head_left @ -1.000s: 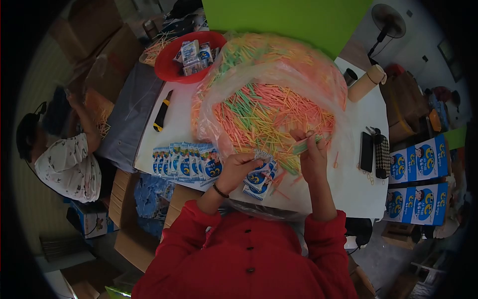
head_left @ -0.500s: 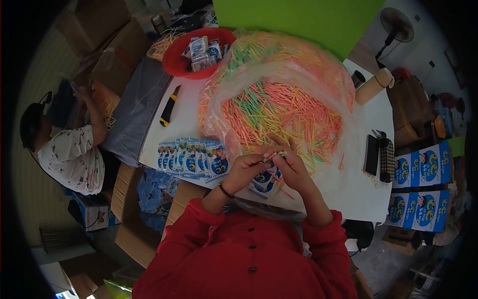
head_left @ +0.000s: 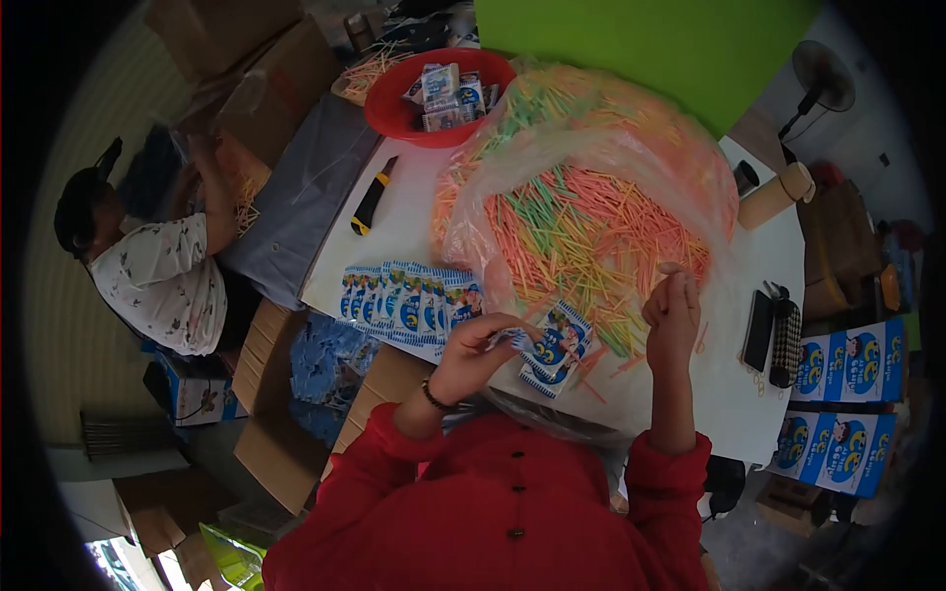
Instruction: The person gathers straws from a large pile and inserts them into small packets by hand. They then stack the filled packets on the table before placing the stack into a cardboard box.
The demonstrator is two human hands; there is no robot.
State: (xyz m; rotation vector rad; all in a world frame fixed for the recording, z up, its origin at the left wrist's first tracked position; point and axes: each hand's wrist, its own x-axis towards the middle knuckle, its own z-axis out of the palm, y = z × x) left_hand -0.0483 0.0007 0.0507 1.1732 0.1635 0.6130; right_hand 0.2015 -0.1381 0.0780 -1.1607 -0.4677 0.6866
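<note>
Packets lay at three o'clock of the left hand, which pinched one; right hand, fingers loosely closed, was nearer the straws at eleven o'clock.

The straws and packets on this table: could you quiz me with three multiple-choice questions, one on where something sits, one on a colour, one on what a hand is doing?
1. Where does the yellow-and-black utility knife lie?
A. inside the red bowl
B. on the white table, between the red bowl and the row of blue packets
C. on the black phone

2. What colour is the bowl holding small packets?
A. red
B. blue
C. white

3. What is the left hand doing?
A. lying flat and empty
B. gripping the knife
C. pinching a blue printed packet

Answers: 1 B, the knife lies on the white table below the bowl and above the packet row. 2 A, its rim is plainly red. 3 C, its fingers close on the packet's edge, while the right hand hovers over the straw pile.
</note>
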